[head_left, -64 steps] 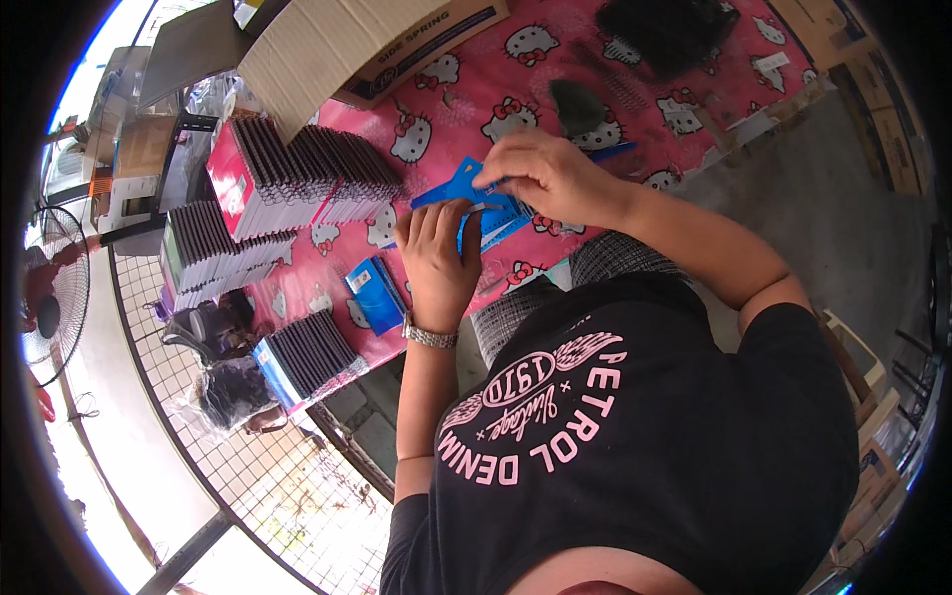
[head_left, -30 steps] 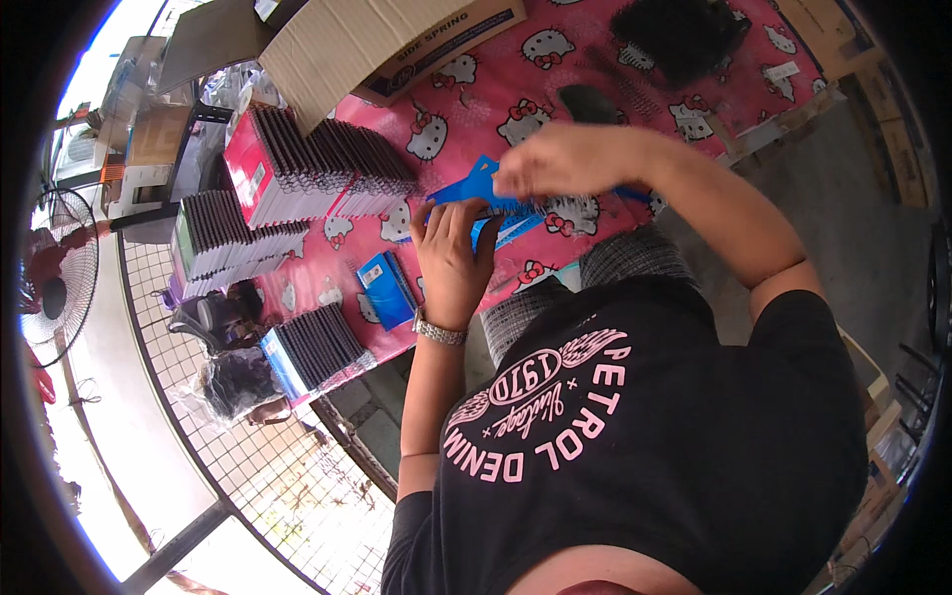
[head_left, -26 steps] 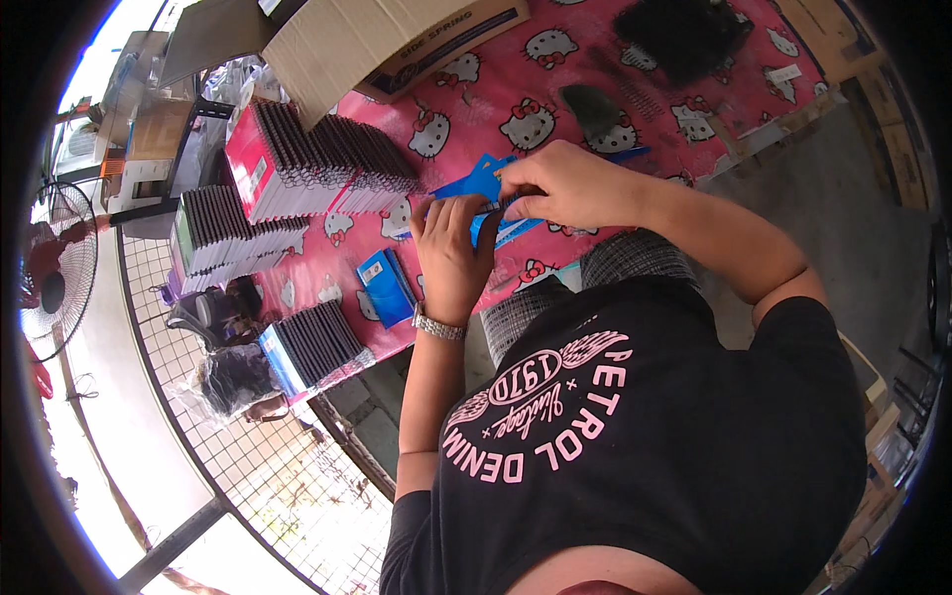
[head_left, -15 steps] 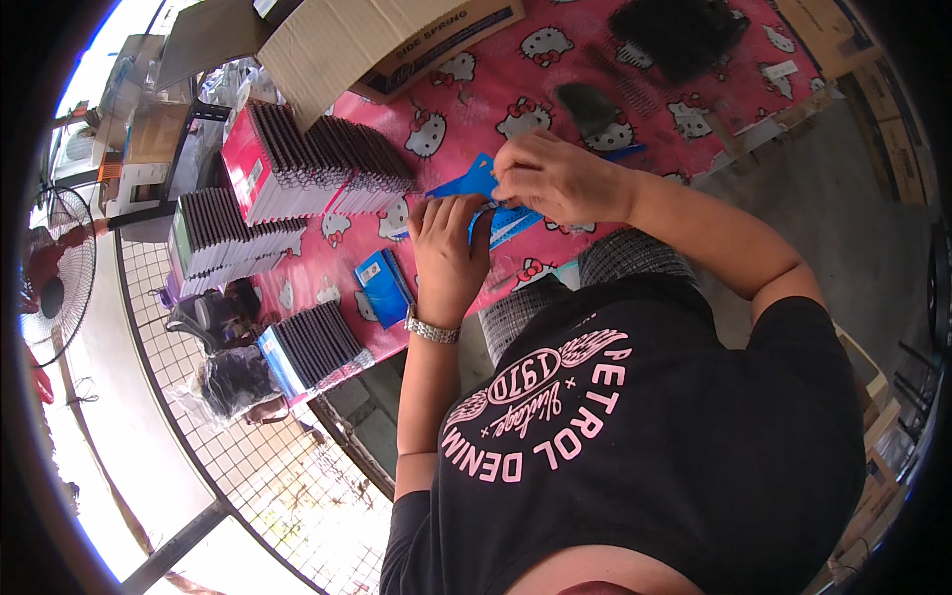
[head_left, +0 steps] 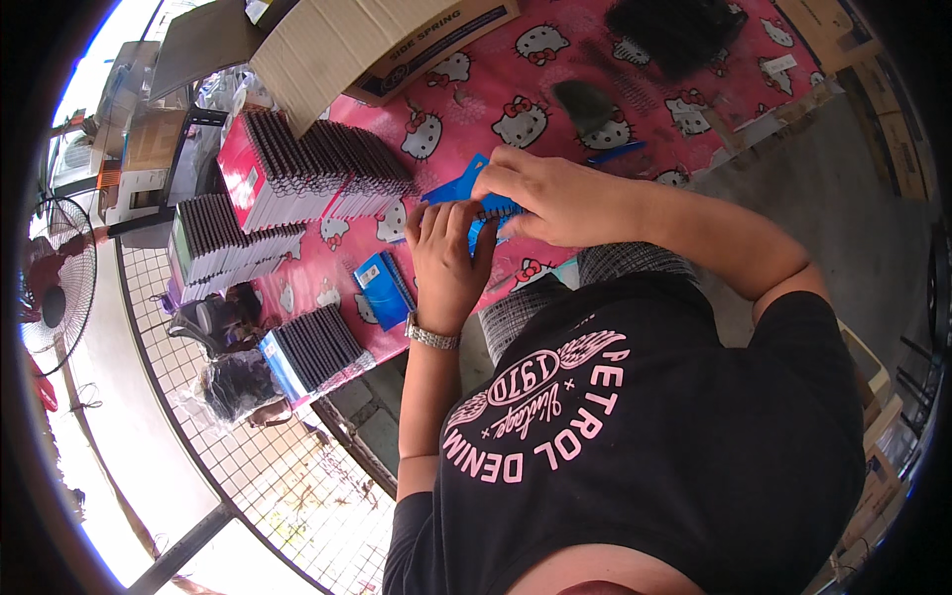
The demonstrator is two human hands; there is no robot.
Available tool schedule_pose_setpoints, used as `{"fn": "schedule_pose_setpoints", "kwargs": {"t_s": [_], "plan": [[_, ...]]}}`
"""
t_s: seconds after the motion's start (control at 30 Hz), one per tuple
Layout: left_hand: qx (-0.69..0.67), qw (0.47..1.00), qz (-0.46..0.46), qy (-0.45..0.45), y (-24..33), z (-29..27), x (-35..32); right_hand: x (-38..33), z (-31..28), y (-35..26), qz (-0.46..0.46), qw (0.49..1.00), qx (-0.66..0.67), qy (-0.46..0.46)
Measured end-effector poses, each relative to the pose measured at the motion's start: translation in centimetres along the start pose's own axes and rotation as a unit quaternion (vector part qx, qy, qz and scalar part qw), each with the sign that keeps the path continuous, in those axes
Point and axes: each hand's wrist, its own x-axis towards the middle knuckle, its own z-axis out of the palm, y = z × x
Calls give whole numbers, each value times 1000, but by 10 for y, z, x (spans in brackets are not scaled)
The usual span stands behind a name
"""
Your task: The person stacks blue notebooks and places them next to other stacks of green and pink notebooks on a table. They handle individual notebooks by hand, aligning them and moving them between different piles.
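Observation:
A blue notebook with a dark wire spiral along one edge lies on the pink tablecloth in front of me. My left hand, a metal watch on its wrist, is closed on the notebook's near left end, its fingers curled over the spiral. From the right, my right hand grips the other end, fingers over the top and thumb below the spiral. Part of the cover and wire is hidden under both hands. Another blue spiral notebook lies flat beside my left wrist.
Tall stacks of spiral notebooks stand on the left, with a shorter stack near the table edge. An open carton sits at the back. Black wire spirals, a dark green piece and a slim blue thing lie right.
My right hand has come down and left, from a raised pinch onto the spiral edge. The slim blue thing shows more fully now. My left hand has barely moved.

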Motion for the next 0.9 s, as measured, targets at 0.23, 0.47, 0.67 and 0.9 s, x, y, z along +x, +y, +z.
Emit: {"fn": "schedule_pose_setpoints", "kwargs": {"t_s": [0.23, 0.47, 0.67, 0.9], "plan": [[-21, 1000, -17, -16, -10, 0, -7, 3, -64, 109, 31, 869, -480, -115], [68, 987, -140, 47, -7, 9, -19, 26, -65, 93, 52, 973, -163, -156], [13, 995, -82, 51, -6, 11, -10, 46, -41, 43, 75, 967, -44, -241], [-43, 990, -98, 91, -24, 6, -14, 63, -41, 52, 112, 924, 257, -258]]}}
